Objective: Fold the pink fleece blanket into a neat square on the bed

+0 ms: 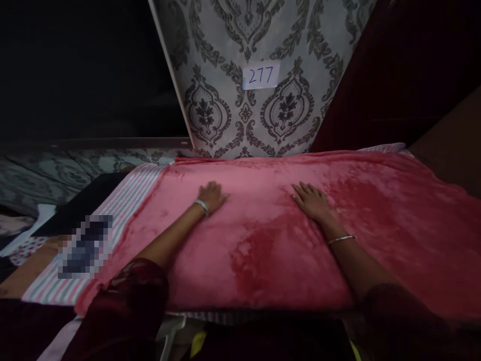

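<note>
A pink-red plush blanket (263,200) lies spread over a long surface in front of me. My left hand (211,196) rests flat on its left half, fingers spread and a little blurred, a bracelet at the wrist. On the right half, my right hand (311,200) lies palm down with the fingers stretched out. Neither hand grips anything. Darker red patches show on the pile near the right hand and toward the front edge. Beneath the blanket, a striped cloth (128,200) sticks out on the left.
A blurred-out dark object (85,246) lies on the striped cloth. Left of it are a black flat item (82,200) and a red-dotted cloth (28,249). Behind are a large dark screen (86,70), patterned wallpaper (246,113), and a paper marked 277 (261,75).
</note>
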Action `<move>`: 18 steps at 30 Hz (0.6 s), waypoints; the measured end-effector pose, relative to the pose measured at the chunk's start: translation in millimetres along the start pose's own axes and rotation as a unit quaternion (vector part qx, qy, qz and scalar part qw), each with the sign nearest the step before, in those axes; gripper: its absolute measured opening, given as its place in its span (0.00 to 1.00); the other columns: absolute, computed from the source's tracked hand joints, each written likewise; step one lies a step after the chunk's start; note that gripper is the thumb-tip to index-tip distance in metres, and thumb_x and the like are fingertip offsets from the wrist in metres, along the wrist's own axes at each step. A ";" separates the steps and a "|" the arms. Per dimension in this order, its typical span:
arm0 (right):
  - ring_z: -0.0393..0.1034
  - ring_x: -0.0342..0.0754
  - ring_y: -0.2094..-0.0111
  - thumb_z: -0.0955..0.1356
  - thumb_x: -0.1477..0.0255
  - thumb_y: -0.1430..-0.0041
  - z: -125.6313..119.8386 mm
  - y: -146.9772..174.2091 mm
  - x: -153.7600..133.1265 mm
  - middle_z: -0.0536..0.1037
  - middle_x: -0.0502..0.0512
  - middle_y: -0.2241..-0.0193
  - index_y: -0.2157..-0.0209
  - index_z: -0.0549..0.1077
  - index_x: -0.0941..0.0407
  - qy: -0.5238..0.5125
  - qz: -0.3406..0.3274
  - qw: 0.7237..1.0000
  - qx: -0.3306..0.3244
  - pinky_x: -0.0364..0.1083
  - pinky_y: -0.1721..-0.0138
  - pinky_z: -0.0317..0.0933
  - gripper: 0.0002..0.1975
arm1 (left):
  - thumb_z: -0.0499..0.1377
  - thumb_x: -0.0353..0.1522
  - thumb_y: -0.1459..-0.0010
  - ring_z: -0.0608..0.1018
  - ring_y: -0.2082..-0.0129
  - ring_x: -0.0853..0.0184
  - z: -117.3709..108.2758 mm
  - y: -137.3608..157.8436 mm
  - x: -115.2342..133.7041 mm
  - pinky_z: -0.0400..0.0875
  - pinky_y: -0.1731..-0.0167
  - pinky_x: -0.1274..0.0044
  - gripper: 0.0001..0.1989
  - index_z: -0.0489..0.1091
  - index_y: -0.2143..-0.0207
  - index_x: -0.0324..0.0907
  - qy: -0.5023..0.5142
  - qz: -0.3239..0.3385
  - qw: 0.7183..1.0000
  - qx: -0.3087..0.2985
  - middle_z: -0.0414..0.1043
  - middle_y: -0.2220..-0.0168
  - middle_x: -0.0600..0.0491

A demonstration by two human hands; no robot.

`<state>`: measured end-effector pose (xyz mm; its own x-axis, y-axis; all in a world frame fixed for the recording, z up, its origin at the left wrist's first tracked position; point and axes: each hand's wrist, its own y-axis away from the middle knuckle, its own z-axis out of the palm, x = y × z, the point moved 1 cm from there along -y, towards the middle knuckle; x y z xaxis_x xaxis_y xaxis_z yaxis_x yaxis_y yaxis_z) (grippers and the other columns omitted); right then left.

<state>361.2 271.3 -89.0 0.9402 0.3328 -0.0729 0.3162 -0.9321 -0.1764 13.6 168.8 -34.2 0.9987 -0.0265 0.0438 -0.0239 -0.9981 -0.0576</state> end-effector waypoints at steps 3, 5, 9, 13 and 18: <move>0.53 0.62 0.31 0.50 0.56 0.28 1.4 1.5 2.0 0.59 0.57 0.30 0.31 0.61 0.49 -0.004 -0.008 1.000 0.002 0.66 0.36 0.53 0.30 | 0.48 0.52 0.33 0.53 0.28 0.49 19.3 37.4 49.6 0.48 0.32 0.54 0.36 0.56 0.31 0.41 0.012 0.084 0.995 -0.048 0.51 0.28 0.38; 0.54 0.62 0.32 0.50 0.56 0.28 2.2 3.3 3.6 0.60 0.58 0.31 0.31 0.61 0.50 -0.004 -0.012 1.000 0.003 0.66 0.36 0.53 0.31 | 0.49 0.55 0.35 0.49 0.27 0.49 31.1 55.9 78.2 0.43 0.31 0.53 0.41 0.50 0.28 0.43 0.022 0.130 0.990 -0.053 0.45 0.26 0.39; 0.55 0.63 0.32 0.49 0.54 0.29 3.8 5.3 6.8 0.60 0.58 0.31 0.31 0.61 0.51 -0.013 -0.011 1.000 -0.003 0.66 0.37 0.54 0.33 | 0.48 0.54 0.35 0.48 0.27 0.48 35.5 65.6 62.4 0.41 0.32 0.49 0.40 0.48 0.27 0.44 0.016 0.049 0.998 -0.047 0.44 0.26 0.40; 0.55 0.65 0.33 0.49 0.54 0.29 0.9 6.7 5.1 0.59 0.62 0.31 0.31 0.61 0.54 -0.026 -0.021 0.999 -0.011 0.67 0.37 0.54 0.34 | 0.44 0.49 0.31 0.50 0.26 0.55 16.5 85.9 -33.6 0.45 0.31 0.54 0.34 0.51 0.28 0.45 -0.019 -0.099 0.993 -0.056 0.45 0.26 0.43; 0.54 0.67 0.32 0.50 0.54 0.30 -0.1 7.4 4.1 0.59 0.62 0.31 0.31 0.62 0.55 -0.041 -0.020 0.999 -0.022 0.67 0.37 0.53 0.35 | 0.42 0.41 0.29 0.51 0.27 0.60 -7.8 144.6 -131.7 0.46 0.30 0.63 0.30 0.52 0.29 0.41 -0.047 -0.187 0.980 -0.047 0.47 0.26 0.43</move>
<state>367.4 265.8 -90.5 0.9136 0.3791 -0.1472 0.3607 -0.9225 -0.1373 -121.7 27.5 -40.5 0.9380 0.3432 -0.0480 0.3451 -0.9378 0.0380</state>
